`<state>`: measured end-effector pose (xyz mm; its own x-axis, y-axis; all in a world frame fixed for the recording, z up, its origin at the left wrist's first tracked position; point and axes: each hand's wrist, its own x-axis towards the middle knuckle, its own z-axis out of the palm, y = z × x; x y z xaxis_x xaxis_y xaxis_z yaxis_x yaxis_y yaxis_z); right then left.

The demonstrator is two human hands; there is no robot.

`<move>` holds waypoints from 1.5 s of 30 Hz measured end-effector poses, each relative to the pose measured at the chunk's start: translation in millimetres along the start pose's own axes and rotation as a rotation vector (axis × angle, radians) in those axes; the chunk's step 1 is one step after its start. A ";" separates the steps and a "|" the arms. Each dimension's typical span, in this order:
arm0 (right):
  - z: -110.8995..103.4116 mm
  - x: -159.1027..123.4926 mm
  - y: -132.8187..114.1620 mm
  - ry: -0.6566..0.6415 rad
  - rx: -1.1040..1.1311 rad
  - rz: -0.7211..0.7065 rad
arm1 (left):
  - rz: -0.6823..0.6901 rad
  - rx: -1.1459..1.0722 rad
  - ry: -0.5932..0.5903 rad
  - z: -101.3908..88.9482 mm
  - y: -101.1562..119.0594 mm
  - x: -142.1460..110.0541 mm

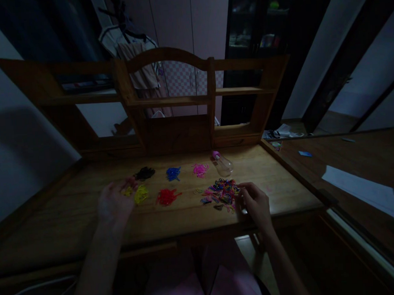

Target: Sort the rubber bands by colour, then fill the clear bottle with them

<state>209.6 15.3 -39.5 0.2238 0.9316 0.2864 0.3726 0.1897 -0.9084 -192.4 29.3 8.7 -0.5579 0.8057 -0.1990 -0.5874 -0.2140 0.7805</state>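
My left hand (116, 203) is turned palm up at the left, with several small yellow bands (128, 191) lying at its fingers. Right beside it on the desk is a pile of yellow bands (141, 194). At the right, my right hand (255, 202) has its fingers bent and drawn together at the edge of a mixed, many-coloured pile of bands (221, 191); what they pinch is too small to make out. Sorted by colour, a red pile (167, 196), a black pile (144, 173), a blue pile (173, 173) and a pink pile (200, 170) lie between and behind my hands.
A clear plastic bottle (225, 166) with a pink top lies behind the mixed pile. The wooden desk (154, 222) has a raised shelf unit (179, 133) along its back. On the brown surface to the right lie white paper sheets (360, 187) and a small blue packet (305, 153).
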 end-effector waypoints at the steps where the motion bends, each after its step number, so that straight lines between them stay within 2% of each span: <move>1: -0.2 0.2 -0.7 -0.002 -0.004 0.003 | 0.020 0.017 0.001 -3.6 0.7 3.6; 6: -1.6 0.3 -2.8 0.003 -0.037 -0.015 | 0.090 0.151 -0.017 -9.3 -4.8 12.0; 12: -0.7 0.0 -2.0 -0.001 -0.034 -0.009 | 0.183 0.402 -0.054 -9.2 -7.8 0.2; 17: -1.1 1.0 -2.7 0.006 -0.051 -0.005 | 0.375 0.734 -0.123 -2.8 -10.3 -31.4; 21: -0.8 -7.5 -13.3 -0.094 -0.057 -0.080 | 0.410 0.894 -0.261 9.4 -31.5 -72.1; 23: 2.0 -16.3 -22.4 -0.224 -0.124 -0.168 | 0.380 0.933 -0.370 14.5 -46.2 -90.9; 26: 8.7 -27.8 -34.8 -0.398 -0.316 -0.307 | 0.211 0.983 -0.571 18.2 -64.2 -109.5; 29: 14.0 -30.0 -40.0 -0.427 -0.548 -0.351 | 0.061 0.994 -0.752 18.3 -73.0 -115.1; 31: 16.2 -26.9 -38.5 -0.432 -0.675 -0.364 | 0.016 0.992 -0.815 17.7 -75.4 -113.5; 35: 21.3 -20.4 -27.8 -0.453 -0.826 -0.424 | -0.048 0.975 -0.834 17.3 -77.8 -105.8; 39: 28.4 -21.3 -20.1 -0.422 -0.895 -0.474 | -0.099 0.932 -0.825 19.1 -78.2 -101.3; 45: 39.6 -25.1 -33.6 -0.541 -0.774 -0.453 | -0.110 0.900 -0.793 21.9 -76.4 -102.5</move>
<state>155.8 -2.1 -28.2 -0.4426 0.8734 0.2032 0.8383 0.4834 -0.2520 -77.4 -24.8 -17.5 0.1708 0.9784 -0.1168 0.1866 0.0843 0.9788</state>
